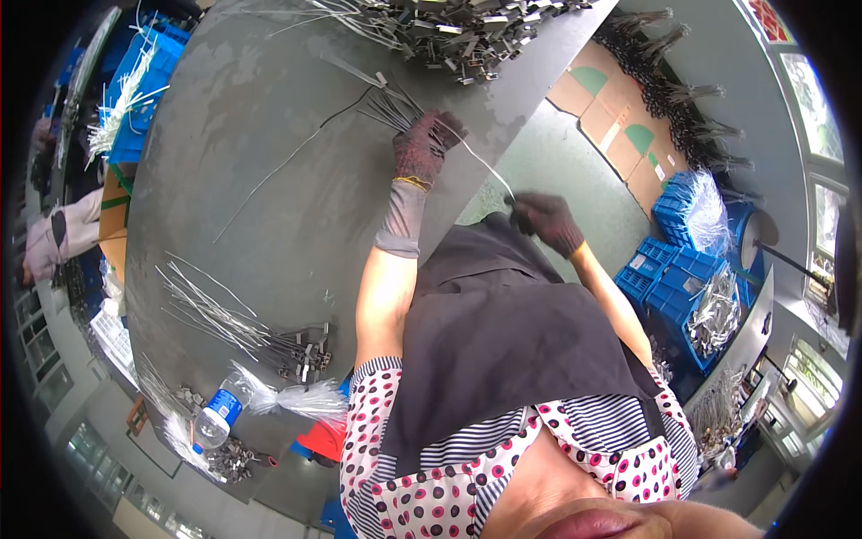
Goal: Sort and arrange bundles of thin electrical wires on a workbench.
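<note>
My left hand [420, 153], in a dark glove with a grey sleeve cuff, is closed around a bundle of thin wires [388, 111] just over the grey table [269, 171]. One white wire [486, 167] runs from that hand to my right hand [549, 223]. The right hand is also gloved, with its fingers pinched at the wire's end beyond the table edge. A loose wire [285, 166], part dark and part pale, lies on the table left of my left hand. Glove and fingers cover the middle of the bundle.
A big heap of wires with metal end pieces [467, 40] covers the table's far end. Nearer left lie another wire bundle [238, 328] and a plastic bottle [220, 418]. Blue crates [669, 278] and flattened cardboard [611, 135] lie to the right. Another person [67, 235] is at far left.
</note>
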Available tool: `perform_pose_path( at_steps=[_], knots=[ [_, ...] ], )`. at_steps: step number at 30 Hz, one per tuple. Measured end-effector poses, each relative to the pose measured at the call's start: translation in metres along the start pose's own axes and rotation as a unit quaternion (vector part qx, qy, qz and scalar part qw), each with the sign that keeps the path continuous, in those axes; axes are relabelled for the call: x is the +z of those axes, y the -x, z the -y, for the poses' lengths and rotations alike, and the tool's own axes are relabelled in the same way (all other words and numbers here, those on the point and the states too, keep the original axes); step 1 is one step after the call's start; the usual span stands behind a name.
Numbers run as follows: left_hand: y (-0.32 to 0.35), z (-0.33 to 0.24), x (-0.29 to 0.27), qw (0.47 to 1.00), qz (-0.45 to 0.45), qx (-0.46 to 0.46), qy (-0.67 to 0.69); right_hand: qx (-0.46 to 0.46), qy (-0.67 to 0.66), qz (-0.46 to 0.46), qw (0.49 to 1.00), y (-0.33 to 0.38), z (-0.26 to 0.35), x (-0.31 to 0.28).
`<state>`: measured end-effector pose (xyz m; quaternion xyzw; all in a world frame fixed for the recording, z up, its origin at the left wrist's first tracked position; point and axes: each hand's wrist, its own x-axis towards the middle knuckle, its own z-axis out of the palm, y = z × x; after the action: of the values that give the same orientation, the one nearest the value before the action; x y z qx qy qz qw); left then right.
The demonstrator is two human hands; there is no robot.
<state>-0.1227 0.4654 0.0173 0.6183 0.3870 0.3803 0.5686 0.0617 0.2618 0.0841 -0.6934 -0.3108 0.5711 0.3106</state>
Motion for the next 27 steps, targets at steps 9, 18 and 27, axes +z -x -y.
perform_pose_path(
  at_steps=[9,18,27],
  knots=[
    [-0.01,-0.009,0.007,0.882,-0.067,-0.196,0.423,0.175,0.04,-0.082,0.98,0.114,-0.124,-0.043],
    [-0.017,-0.027,-0.027,0.843,-0.148,-0.167,0.489,0.148,-0.007,-0.165,0.975,0.154,-0.215,-0.054],
    [0.02,-0.01,-0.017,0.83,-0.116,-0.201,0.508,0.034,0.139,-0.105,0.984,0.1,-0.129,-0.034]
  ],
)
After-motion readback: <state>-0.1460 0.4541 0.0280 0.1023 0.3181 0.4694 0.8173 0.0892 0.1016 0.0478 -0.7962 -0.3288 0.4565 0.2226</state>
